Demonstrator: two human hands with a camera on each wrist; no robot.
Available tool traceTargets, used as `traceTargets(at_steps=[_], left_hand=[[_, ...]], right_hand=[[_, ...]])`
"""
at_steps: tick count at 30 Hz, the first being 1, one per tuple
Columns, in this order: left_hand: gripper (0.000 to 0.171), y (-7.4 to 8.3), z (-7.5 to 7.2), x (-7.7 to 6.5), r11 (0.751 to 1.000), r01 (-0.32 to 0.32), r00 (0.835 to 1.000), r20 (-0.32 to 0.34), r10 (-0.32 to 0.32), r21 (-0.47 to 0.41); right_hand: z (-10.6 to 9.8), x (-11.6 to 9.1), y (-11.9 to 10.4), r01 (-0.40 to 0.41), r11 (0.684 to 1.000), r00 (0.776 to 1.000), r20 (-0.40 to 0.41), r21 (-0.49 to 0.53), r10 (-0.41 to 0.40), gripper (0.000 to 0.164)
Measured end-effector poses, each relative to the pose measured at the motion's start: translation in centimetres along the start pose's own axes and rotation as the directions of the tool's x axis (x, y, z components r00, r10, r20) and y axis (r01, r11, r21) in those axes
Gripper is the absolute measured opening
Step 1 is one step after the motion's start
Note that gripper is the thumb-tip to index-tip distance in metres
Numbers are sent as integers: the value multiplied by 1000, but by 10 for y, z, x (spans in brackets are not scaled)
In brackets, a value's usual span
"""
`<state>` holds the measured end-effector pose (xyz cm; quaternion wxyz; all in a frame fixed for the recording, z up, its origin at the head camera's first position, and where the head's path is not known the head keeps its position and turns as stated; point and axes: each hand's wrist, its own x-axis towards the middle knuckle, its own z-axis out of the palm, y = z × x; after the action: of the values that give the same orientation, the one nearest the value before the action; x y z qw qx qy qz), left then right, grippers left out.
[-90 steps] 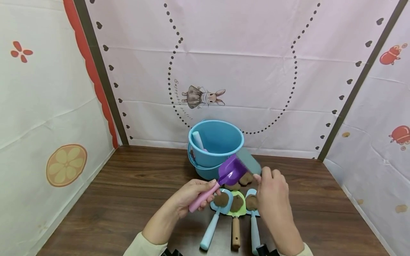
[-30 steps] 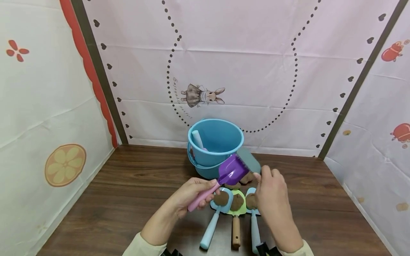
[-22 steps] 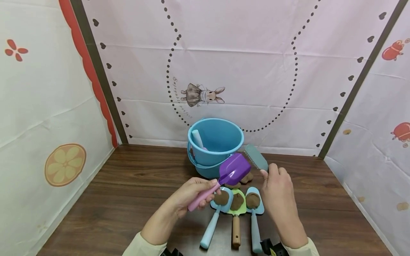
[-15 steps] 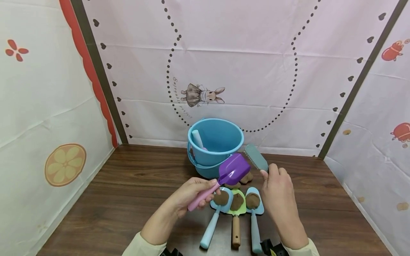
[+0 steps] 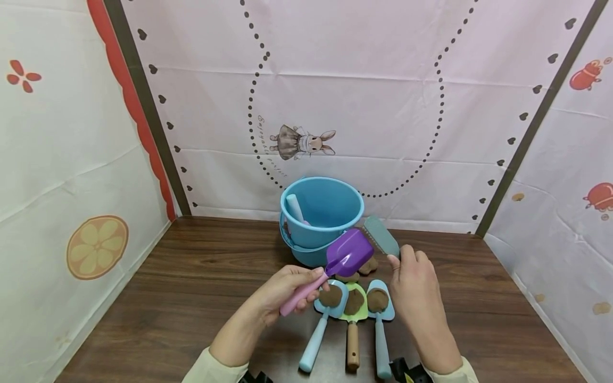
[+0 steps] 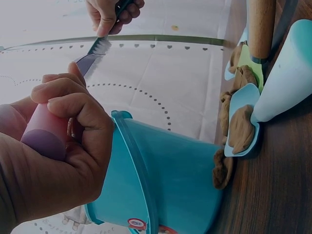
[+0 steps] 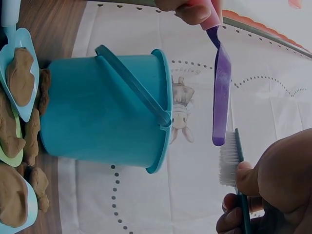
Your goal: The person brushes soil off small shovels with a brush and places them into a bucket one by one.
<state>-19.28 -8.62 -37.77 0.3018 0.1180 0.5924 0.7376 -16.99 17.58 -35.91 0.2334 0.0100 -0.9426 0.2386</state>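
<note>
My left hand (image 5: 289,292) grips the pink handle of a purple toy shovel (image 5: 349,252), its blade raised in front of the bucket. My right hand (image 5: 415,287) pinches a grey-green brush (image 5: 381,235). White bristles (image 7: 227,161) show in the right wrist view, close by the tip of the shovel blade. Below lie three small shovels, each with a brown lump on its blade: a light blue one (image 5: 313,346) at left, a green one with a wooden handle (image 5: 353,348) in the middle, and another blue one (image 5: 381,346) at right.
A blue bucket (image 5: 306,239) stands at the back of the brown wooden table (image 5: 215,260), with a pale handle (image 5: 295,207) leaning inside it. More brown lumps (image 5: 367,266) lie at its foot. Printed cloth walls (image 5: 383,117) enclose the table on three sides.
The brush in my right hand has moved right, off the edge of the purple shovel blade, with a small gap between them in the head view. My left hand has stayed nearly still.
</note>
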Motion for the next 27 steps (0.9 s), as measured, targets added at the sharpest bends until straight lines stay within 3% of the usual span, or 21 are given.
traceTargets(at_steps=[13, 17, 20, 22, 24, 26, 27], left_hand=[[35, 3, 2, -2, 999, -26, 999, -23, 27, 32], [36, 6, 2, -1, 994, -51, 997, -57, 57, 95], [39, 13, 2, 0, 978, -86, 989, -105, 108, 192], [41, 20, 1, 2, 948, -118, 976, -141, 166, 296], [42, 30, 1, 3, 889, -126, 956, -187, 228, 439], [40, 41, 1, 6, 799, -104, 926, -235, 294, 592], [40, 47, 1, 7, 739, -80, 909, -255, 329, 669]], right_hand=[[-5, 0, -2, -6, 1000, 1000, 21, 26, 6, 27], [-7, 0, -1, -8, 999, 1000, 22, 32, 7, 27], [-8, 1, -2, -16, 999, 999, 33, 34, 15, 27], [-9, 1, -2, -26, 999, 999, 42, 35, 25, 28], [-9, 1, -3, -30, 999, 998, 48, 37, 28, 28], [-10, 0, -3, -31, 999, 998, 53, 39, 29, 29], [-10, 0, -3, -31, 999, 998, 54, 40, 29, 29]])
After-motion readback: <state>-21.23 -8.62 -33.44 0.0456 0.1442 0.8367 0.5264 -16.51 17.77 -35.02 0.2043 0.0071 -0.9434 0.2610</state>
